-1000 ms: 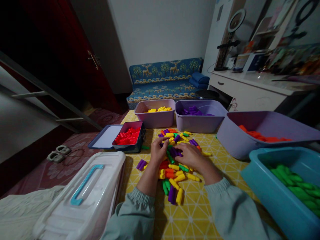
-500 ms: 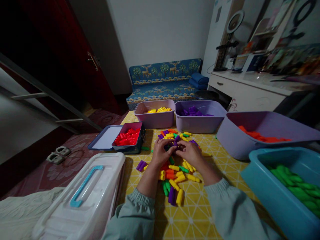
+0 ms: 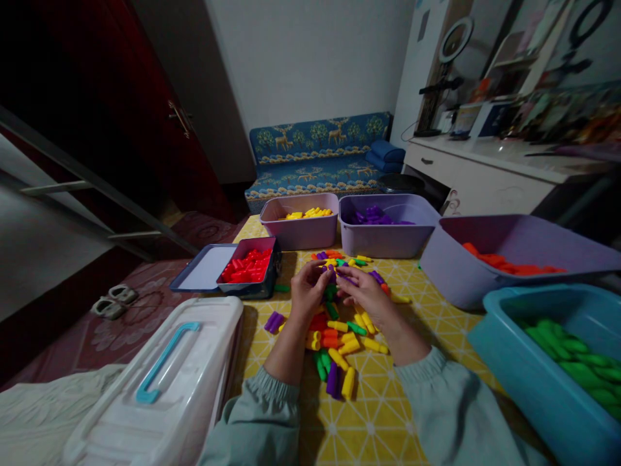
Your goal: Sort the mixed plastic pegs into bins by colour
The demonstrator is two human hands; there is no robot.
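My left hand (image 3: 309,291) is closed on a purple bullet-shaped toy block (image 3: 330,268), pinched between thumb and fingers above the pile. My right hand (image 3: 366,294) is just to its right, fingers curled around another purple block (image 3: 347,281) that they partly hide. Beneath and around both hands lies a loose pile of similar plastic blocks. Among them are a yellow block (image 3: 348,383), a purple block (image 3: 334,380), a green block (image 3: 357,329) and an orange block (image 3: 330,338).
A lilac bin (image 3: 305,238) holds yellow blocks; a purple bin (image 3: 383,244) holds purple ones. Another lilac bin (image 3: 456,278) contains orange blocks, and a blue bin (image 3: 528,369) green ones. Red blocks fill a dark box (image 3: 262,289) at left. A white lidded box (image 3: 194,362) stands nearer.
My hands, together at a purple block before, have moved slightly apart. The left has shifted a little left with purple in its fingers; the right has opened its grip somewhat.
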